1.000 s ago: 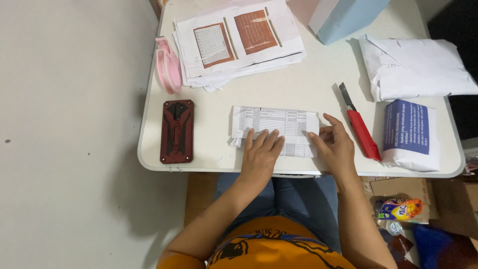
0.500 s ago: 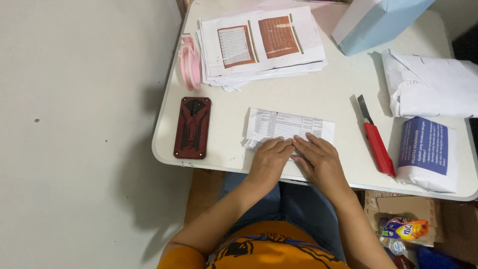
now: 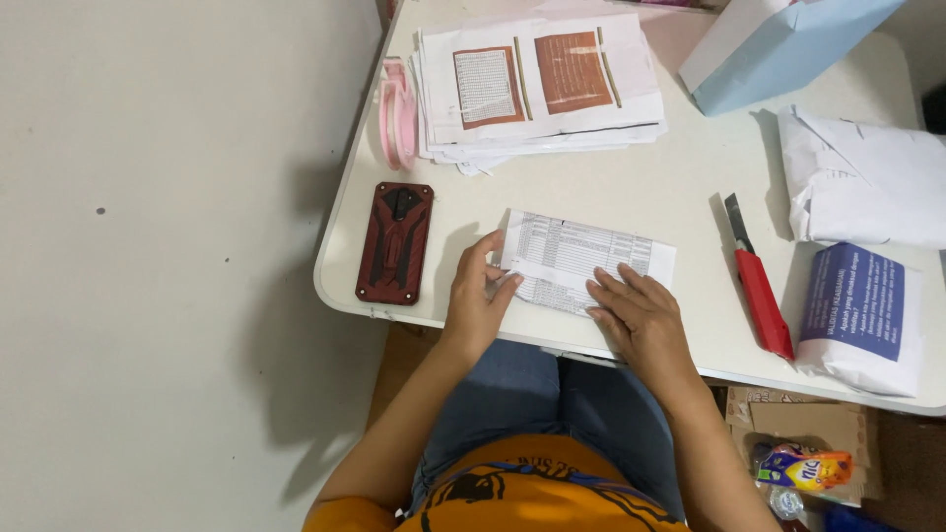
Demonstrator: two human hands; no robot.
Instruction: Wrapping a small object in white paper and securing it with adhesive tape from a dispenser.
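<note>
A folded white paper printed with a table [image 3: 581, 254] lies near the front edge of the white table [image 3: 631, 187]. My left hand [image 3: 477, 296] pinches the paper's left end between thumb and fingers. My right hand [image 3: 641, 315] lies flat on the paper's lower right part, fingers spread and pressing it down.
A red and black phone case [image 3: 396, 241] lies left of the paper. A red utility knife [image 3: 759, 281] lies to the right. Behind are a stack of printed sheets [image 3: 537, 84], a pink object [image 3: 396, 110], a light blue box [image 3: 788, 44], and wrapped paper bundles [image 3: 857, 310].
My left hand slid from the middle of the paper to its left end and took hold of it. My right hand moved slightly right. The camera view shifted left.
</note>
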